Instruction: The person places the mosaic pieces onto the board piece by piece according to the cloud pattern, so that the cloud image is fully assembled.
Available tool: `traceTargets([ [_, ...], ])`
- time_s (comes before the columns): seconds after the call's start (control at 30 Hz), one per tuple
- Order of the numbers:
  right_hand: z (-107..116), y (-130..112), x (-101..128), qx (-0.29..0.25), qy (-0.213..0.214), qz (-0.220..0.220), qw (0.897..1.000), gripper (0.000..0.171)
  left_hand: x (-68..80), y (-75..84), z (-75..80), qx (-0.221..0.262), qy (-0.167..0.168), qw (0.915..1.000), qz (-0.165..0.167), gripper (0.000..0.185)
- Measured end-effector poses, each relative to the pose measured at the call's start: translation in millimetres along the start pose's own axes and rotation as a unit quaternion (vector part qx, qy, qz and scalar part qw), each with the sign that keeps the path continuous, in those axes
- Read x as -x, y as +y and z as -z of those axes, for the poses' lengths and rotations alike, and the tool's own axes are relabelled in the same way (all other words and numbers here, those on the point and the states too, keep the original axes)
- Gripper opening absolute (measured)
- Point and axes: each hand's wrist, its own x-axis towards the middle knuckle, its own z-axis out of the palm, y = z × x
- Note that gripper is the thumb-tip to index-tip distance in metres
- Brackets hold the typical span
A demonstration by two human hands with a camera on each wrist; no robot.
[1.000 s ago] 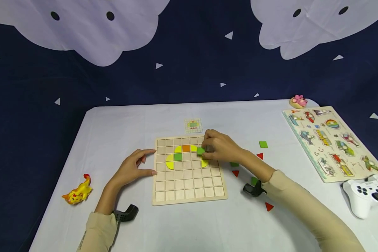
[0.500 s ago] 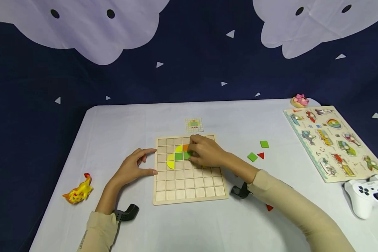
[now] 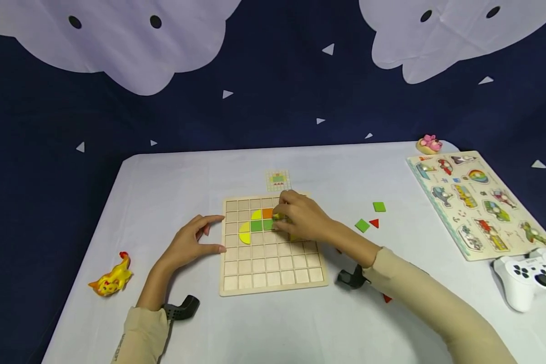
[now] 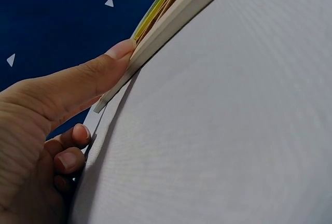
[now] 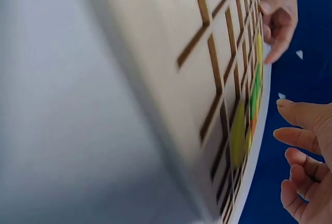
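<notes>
While the left hand stays braced, fingers relaxed, against the grid board's left edge, the right hand lifts slightly, fingers loose over 2 green squares.

Square pale wooden grid board lying flat at table centre. Its upper rows hold yellow curved pieces, an orange square tile and green square tiles (seated in cells, 12 o'clock side).
</notes>
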Motion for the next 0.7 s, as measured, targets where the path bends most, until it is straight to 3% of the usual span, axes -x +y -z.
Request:
traceTargets([
  [0.3,29.0,37.0,48.7,-0.011,0.005,-0.083,0.996,0.027,1.7,0.6,0.0,-0.001,0.001,1.0000,0.001,0.077],
  [0.53,51.0,73.6,99.8,-0.018,0.016,-0.172,0.985,0.028,1.2,-0.5,1.3,0.000,0.001,1.0000,0.000,0.076],
  [0.7,56.9,91.7,126.4,-0.017,0.048,-0.197,0.979,0.026,0.6,-1.2,0.4,0.000,-0.002,1.0000,-0.005,0.075],
])
